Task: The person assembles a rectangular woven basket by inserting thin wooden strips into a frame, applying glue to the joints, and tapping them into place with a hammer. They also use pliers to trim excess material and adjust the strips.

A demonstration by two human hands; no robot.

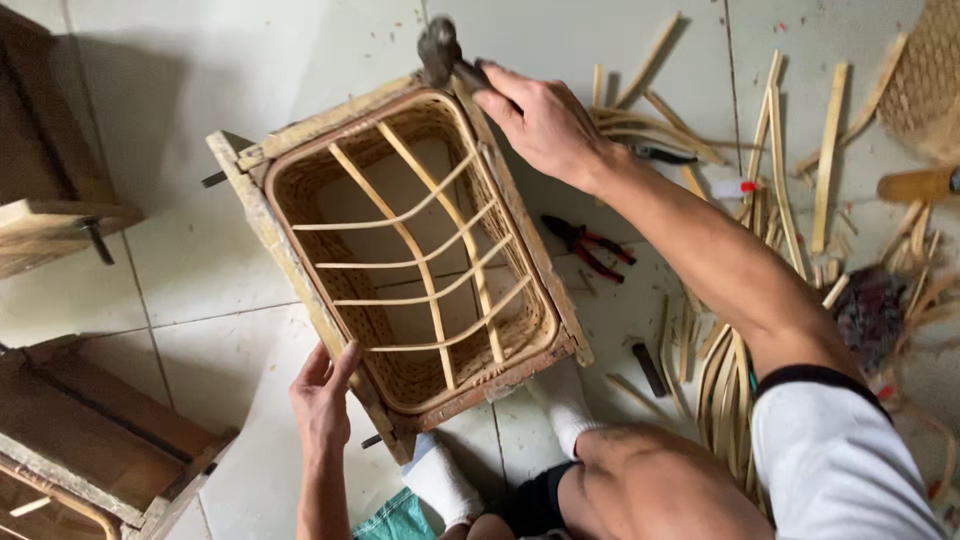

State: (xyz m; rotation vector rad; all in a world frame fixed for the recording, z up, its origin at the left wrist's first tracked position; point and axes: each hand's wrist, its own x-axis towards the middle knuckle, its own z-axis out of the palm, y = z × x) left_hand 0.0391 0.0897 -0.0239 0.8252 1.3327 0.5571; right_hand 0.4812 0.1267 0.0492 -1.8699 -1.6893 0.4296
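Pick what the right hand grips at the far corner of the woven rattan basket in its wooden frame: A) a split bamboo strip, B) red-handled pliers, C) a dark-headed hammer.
C: the right hand holds the dark-headed hammer at the woven rattan basket's far corner; the red-handled pliers lie on the floor.

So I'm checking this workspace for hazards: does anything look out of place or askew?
Yes. Cane strips lie scattered loose over the floor tiles to the right, with red-handled pliers lying among them near the socked foot. The basket frame sits tilted, steadied by the left hand while the right hand holds a hammer at its rim.
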